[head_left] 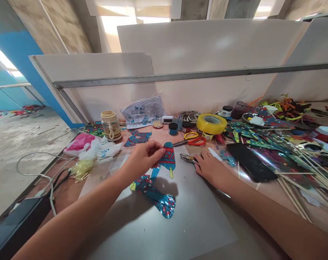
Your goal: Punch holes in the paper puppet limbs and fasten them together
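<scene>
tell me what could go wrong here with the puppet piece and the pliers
The left hand pinches only the top of the painted cutout, so its jointed lower parts may swing or bend. The right hand rests on small pliers close to the cutout and could scratch it. The thin sticks and phone crowd the right forearm.

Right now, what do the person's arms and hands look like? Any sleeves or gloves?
Both arms are bare, with no sleeves in view. The left hand and right hand wear no gloves, and I see no rings, watch or bracelets. The fingernails look short and plain.
</scene>
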Demonstrator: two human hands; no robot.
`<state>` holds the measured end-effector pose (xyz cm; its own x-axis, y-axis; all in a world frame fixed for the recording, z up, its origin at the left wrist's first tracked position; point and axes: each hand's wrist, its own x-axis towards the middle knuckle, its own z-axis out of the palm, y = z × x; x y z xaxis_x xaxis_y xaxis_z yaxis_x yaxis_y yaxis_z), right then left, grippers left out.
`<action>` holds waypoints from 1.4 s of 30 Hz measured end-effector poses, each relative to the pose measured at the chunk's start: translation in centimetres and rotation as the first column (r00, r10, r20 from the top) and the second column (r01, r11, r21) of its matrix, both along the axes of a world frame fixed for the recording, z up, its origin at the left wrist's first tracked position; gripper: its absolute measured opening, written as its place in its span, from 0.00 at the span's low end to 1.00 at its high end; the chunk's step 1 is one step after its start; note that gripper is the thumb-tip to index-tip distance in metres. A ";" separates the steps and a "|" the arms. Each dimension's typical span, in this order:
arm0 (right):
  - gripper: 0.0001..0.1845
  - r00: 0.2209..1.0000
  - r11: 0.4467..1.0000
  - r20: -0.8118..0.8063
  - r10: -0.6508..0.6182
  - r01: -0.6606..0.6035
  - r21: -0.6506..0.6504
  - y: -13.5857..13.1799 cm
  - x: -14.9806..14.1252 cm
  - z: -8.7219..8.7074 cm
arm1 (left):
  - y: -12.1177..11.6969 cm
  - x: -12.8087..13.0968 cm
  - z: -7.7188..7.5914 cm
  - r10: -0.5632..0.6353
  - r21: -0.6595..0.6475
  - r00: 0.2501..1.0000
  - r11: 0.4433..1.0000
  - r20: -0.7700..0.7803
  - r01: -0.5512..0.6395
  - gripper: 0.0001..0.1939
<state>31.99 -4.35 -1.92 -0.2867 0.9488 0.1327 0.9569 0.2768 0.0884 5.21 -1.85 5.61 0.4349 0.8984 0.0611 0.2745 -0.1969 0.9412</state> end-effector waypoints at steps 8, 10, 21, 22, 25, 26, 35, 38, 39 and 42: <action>0.19 0.749 0.993 -0.656 -0.092 0.017 -0.120 -0.6 0.0 1.7 | -0.6 -0.4 -2.9 0.080 -0.104 0.993 0.992 0.089 -0.070 0.12; 0.20 0.532 0.968 -0.824 -0.193 -0.036 -0.250 -1.2 -0.8 2.2 | -0.5 -0.2 -3.5 0.078 -0.180 0.987 0.982 0.141 -0.052 0.13; 0.16 0.305 0.875 -0.900 -0.311 -0.279 -0.397 -2.7 -3.7 1.2 | -2.3 -0.1 -4.3 -0.024 0.226 0.896 0.964 -0.442 0.138 0.12; 0.15 0.367 0.889 -0.887 -0.279 -0.250 -0.383 -2.4 -3.1 1.2 | -1.8 -0.9 -4.1 0.088 0.365 0.820 0.918 -0.565 0.153 0.13; 0.15 0.583 0.957 -0.798 -0.154 -0.114 -0.268 -1.3 -1.3 1.1 | -0.5 -2.7 -4.0 0.302 0.496 0.535 0.827 -0.789 0.265 0.17; 0.16 0.643 0.974 -0.757 -0.117 -0.073 -0.213 -1.0 -0.8 1.0 | -0.2 -2.9 -4.2 0.305 0.472 0.469 0.831 -0.829 0.295 0.19; 0.27 0.805 0.999 -0.592 0.033 -0.029 0.016 -0.3 0.2 0.5 | -1.0 -0.9 -6.1 0.204 0.410 0.536 0.861 -0.819 0.300 0.17; 0.27 0.819 0.995 -0.567 0.092 -0.096 0.023 -0.6 0.0 0.5 | -1.0 -0.9 -6.2 0.124 0.373 0.650 0.890 -0.750 0.261 0.13; 0.27 0.829 0.994 -0.550 0.103 -0.107 0.025 -0.7 -0.1 0.5 | -1.0 -0.9 -6.1 0.101 0.348 0.680 0.907 -0.727 0.237 0.11; 0.26 0.866 0.994 -0.487 0.111 -0.108 0.034 -0.8 -0.1 0.7 | -0.7 -0.9 -6.0 0.043 0.248 0.734 0.953 -0.677 0.173 0.07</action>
<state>31.90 -5.17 -1.23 -0.2863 0.9138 0.2880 0.8420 0.3834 -0.3795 4.33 -2.59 -0.39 0.5148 0.8568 -0.0297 0.7853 -0.4573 0.4174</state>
